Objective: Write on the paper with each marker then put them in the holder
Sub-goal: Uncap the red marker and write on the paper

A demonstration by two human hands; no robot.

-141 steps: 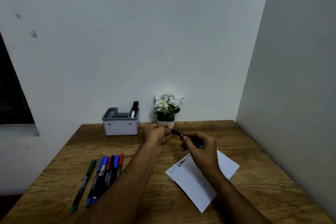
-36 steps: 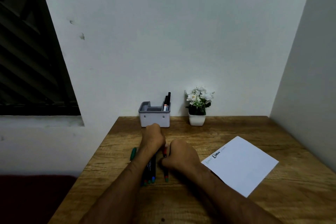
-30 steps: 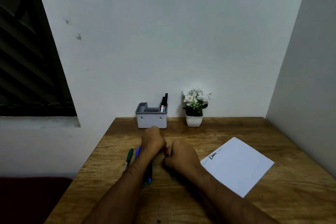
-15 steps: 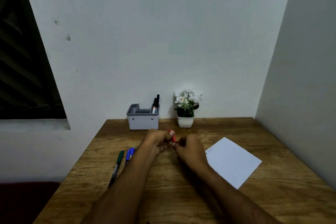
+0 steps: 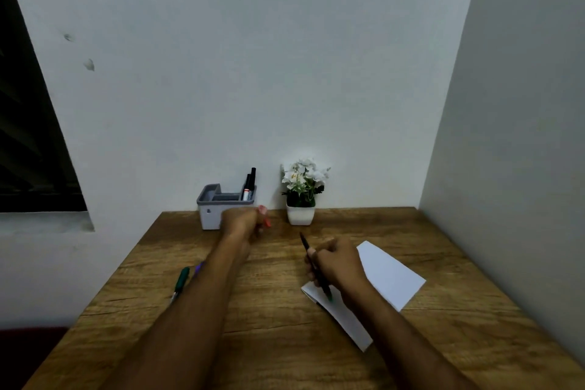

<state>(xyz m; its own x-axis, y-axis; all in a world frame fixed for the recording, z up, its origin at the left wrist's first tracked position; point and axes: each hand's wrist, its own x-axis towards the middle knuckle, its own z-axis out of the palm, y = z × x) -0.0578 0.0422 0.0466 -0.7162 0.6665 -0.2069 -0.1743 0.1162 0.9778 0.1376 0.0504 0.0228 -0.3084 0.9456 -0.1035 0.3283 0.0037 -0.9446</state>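
Note:
My right hand (image 5: 337, 263) grips a dark marker (image 5: 316, 266) with its tip down at the near left corner of the white paper (image 5: 386, 275). My left hand (image 5: 242, 222) is closed on the red cap (image 5: 264, 215), raised in front of the grey holder (image 5: 210, 215). Two dark markers (image 5: 249, 184) stand in the holder's right compartment. A green marker (image 5: 181, 282) lies on the table at the left, and a sliver of a blue marker (image 5: 198, 266) shows beside my left forearm, which hides the rest.
A white pot of white flowers (image 5: 300, 193) stands against the wall right of the holder. The wooden table (image 5: 278, 342) sits in a corner, with a wall close on the right and a dark window at the far left.
My hands pulled the red cap off the marker and moved apart. My right hand carried the marker down to the paper; my left hand moved up toward the holder with the cap.

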